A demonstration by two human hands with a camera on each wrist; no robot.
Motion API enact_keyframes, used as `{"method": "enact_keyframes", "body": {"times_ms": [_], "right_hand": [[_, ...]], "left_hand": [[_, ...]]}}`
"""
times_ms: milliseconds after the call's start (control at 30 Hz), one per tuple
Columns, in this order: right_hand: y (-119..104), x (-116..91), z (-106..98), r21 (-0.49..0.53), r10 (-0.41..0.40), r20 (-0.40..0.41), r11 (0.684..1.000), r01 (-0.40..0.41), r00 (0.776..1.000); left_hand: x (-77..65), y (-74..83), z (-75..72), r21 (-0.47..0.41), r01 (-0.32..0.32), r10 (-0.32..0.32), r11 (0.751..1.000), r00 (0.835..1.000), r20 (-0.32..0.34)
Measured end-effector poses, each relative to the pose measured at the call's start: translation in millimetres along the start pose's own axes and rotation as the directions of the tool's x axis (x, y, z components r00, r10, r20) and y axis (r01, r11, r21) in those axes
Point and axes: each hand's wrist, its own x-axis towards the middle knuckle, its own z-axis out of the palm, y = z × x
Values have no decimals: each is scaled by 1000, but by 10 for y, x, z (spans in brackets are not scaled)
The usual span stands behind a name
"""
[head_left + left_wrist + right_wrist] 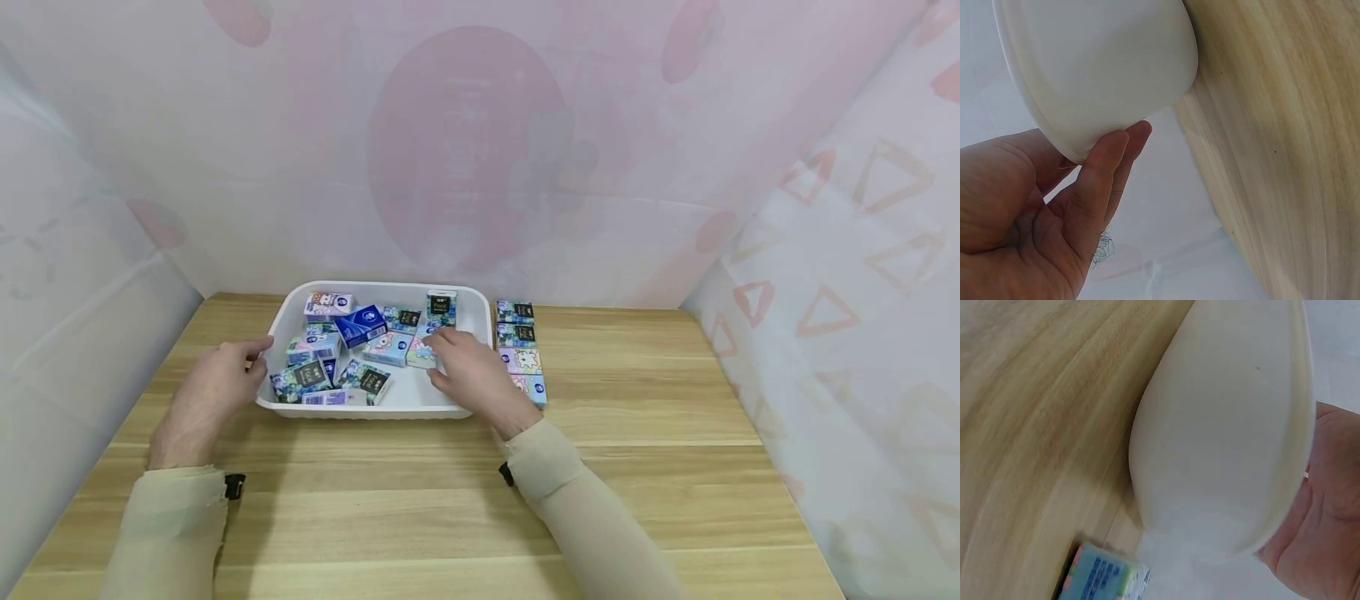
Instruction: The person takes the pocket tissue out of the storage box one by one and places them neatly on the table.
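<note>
A white plastic tray (420, 400) holds several small tissue packs, some blue, some floral, some pastel. My left hand (225, 387) pinches the tray's left rim; the left wrist view has its fingers (1100, 159) against the outer wall, the thumb mostly hidden. Over the tray's right side reaches my right hand (476, 375), its fingertips at a pastel tissue pack (422, 350), thumb spread from the fingers. In the right wrist view the tray wall (1222, 425) hides those fingertips. A dark blue tissue pack (362, 326) lies on others near the tray's middle.
Right of the tray, several tissue packs (516, 335) stand in a column on the wooden table (637, 417). The nearest one is partly behind my right hand. Printed cloth walls (465, 167) enclose the table at the back and both sides.
</note>
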Motion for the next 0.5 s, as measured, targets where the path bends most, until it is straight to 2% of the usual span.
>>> {"method": "enact_keyframes", "body": {"times_ms": [267,500], "right_hand": [[-63,203,121,-33,12,49,999,-10,999],[-62,300,195,-52,-4,77,999,8,997]], "left_hand": [[10,-2,6,2,13,-13,1000,1000,-1],[6,-11,7,-8,-1,1,1000,1000,-3]]}}
